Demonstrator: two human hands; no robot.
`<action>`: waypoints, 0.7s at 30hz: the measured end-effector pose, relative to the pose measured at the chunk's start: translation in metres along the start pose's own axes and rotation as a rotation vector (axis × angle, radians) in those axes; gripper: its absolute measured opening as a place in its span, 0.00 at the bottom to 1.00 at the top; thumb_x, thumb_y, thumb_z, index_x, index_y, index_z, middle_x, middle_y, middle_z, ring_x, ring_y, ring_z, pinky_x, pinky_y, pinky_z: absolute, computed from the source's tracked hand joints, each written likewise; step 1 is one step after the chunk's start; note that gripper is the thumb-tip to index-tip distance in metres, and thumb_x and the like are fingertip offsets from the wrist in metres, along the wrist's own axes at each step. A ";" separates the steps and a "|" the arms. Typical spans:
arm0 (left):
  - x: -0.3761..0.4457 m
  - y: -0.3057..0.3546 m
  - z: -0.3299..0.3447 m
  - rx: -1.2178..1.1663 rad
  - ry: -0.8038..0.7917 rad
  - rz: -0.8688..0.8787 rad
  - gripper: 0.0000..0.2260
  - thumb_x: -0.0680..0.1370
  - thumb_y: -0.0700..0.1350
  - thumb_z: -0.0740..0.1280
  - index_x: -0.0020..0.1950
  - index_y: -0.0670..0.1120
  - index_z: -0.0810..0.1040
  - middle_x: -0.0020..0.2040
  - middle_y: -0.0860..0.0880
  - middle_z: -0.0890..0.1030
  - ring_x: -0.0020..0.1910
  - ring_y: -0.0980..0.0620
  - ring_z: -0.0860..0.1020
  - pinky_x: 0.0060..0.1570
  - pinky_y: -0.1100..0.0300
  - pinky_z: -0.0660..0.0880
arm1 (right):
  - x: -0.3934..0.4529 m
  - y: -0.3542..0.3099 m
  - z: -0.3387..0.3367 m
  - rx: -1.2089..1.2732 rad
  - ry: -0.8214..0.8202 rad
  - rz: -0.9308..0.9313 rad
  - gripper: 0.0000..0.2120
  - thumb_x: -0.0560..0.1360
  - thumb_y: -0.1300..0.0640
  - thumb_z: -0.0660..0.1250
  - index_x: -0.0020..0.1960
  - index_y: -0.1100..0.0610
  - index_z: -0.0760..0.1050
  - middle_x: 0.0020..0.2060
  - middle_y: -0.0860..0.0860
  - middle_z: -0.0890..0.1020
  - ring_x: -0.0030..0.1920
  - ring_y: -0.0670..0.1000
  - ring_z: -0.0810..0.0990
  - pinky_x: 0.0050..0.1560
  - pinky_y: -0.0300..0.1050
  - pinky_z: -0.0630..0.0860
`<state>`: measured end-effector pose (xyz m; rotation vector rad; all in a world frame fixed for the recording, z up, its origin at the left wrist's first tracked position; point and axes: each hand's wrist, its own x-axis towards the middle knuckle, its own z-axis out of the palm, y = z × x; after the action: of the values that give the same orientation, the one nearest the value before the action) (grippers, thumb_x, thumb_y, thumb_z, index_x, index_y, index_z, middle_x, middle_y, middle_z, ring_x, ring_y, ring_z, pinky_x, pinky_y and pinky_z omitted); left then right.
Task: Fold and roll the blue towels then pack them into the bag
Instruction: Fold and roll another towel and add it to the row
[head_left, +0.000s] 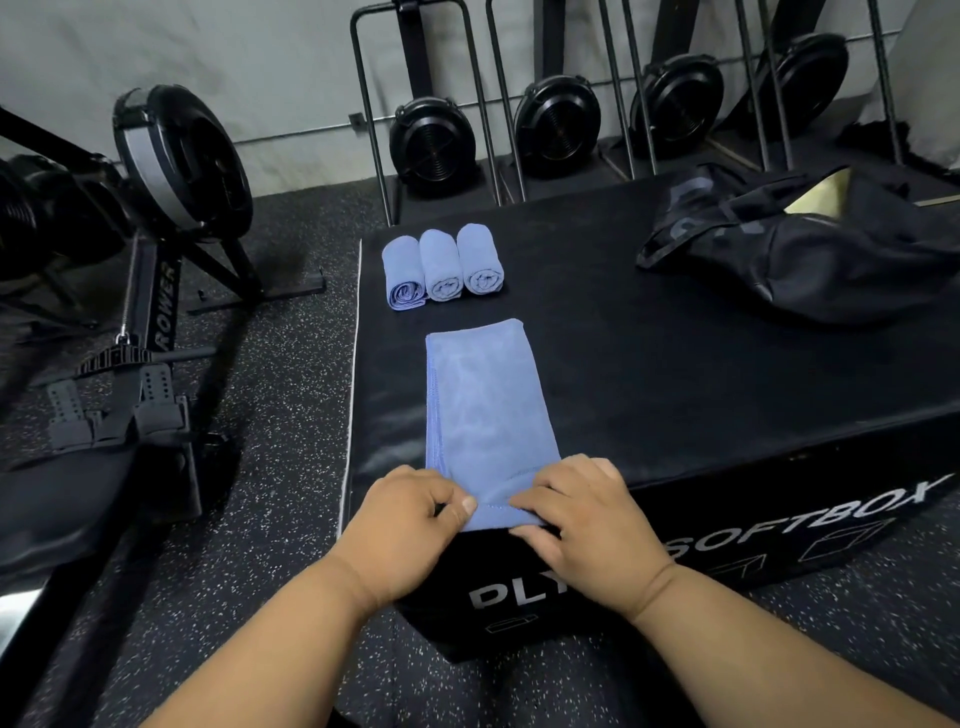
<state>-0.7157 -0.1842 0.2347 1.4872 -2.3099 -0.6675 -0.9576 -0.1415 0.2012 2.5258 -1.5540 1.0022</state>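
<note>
Both hands, left hand (410, 519) and right hand (582, 514), pinch the folded towel's (483, 405) near end at the box (675, 374) edge; fingertips hidden underneath. Three rolled towels (444, 267) at 12 o'clock, bag (810, 249) at 2 o'clock, its right side cut off.

Black soft plyo box (649, 364) carries: three rolled towels (442, 267), folded towel (485, 405), black bag (810, 249).

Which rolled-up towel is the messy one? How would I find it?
Find the big black box and the three rolled blue towels near its far left corner. Take the leftmost roll, nearest the box's edge. Its end is squashed and loose, while its two neighbours show neat round spirals.
</note>
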 end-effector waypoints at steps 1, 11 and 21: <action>0.000 0.000 0.001 -0.009 0.008 -0.013 0.17 0.79 0.62 0.62 0.39 0.53 0.79 0.40 0.58 0.80 0.49 0.58 0.73 0.53 0.56 0.72 | 0.001 0.000 0.001 0.008 -0.008 0.012 0.08 0.76 0.43 0.71 0.50 0.45 0.83 0.43 0.42 0.77 0.47 0.52 0.77 0.51 0.54 0.75; -0.014 -0.003 0.005 0.212 0.223 0.303 0.11 0.74 0.60 0.73 0.53 0.58 0.83 0.51 0.62 0.80 0.49 0.54 0.76 0.53 0.54 0.72 | 0.015 -0.001 0.000 0.063 -0.158 0.242 0.21 0.79 0.34 0.57 0.47 0.43 0.85 0.42 0.40 0.76 0.51 0.49 0.70 0.55 0.50 0.62; -0.010 -0.011 0.000 -0.004 0.096 0.125 0.08 0.76 0.62 0.67 0.50 0.62 0.82 0.49 0.65 0.77 0.56 0.59 0.71 0.60 0.59 0.70 | 0.009 -0.001 -0.011 0.123 -0.012 0.213 0.11 0.75 0.37 0.69 0.51 0.41 0.81 0.47 0.39 0.76 0.51 0.45 0.73 0.58 0.46 0.64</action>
<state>-0.7034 -0.1785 0.2289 1.3296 -2.3042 -0.5540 -0.9597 -0.1447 0.2145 2.4871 -1.8516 1.1394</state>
